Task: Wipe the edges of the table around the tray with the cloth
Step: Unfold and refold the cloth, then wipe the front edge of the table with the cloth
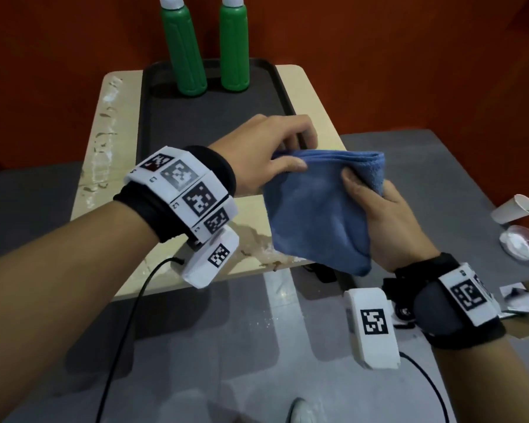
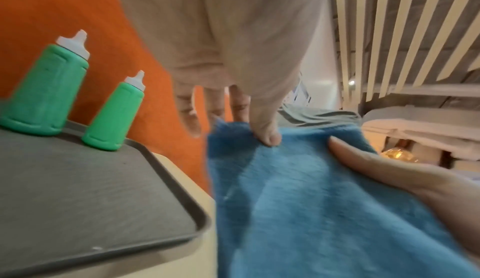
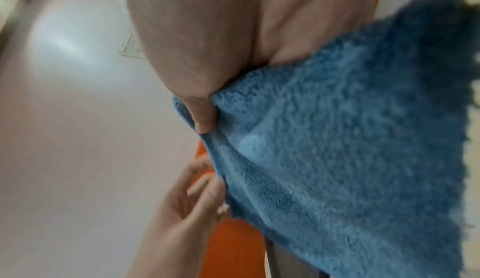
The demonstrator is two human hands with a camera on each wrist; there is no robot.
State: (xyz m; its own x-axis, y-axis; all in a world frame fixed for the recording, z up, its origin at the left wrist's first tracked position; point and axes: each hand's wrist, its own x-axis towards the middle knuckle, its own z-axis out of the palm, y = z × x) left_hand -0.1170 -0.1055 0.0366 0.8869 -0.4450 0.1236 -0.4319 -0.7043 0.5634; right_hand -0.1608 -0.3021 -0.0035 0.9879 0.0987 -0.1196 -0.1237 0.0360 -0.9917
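Two hands, fingers pinching | left hand (image 1: 268, 154), right hand (image 1: 388, 227) | cloth (image 1: 315, 215): blue, fluffy, folded

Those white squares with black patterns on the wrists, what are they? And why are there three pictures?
They are marker blocks strapped to a person's wrists, beside small cameras. One picture comes from a camera on the head, the other two from each wrist. The left hand and right hand both hold a folded blue fluffy cloth in the air. Below is a beige table with messy smears, a dark grey plastic tray, and two green plastic bottles with white caps standing on the tray.
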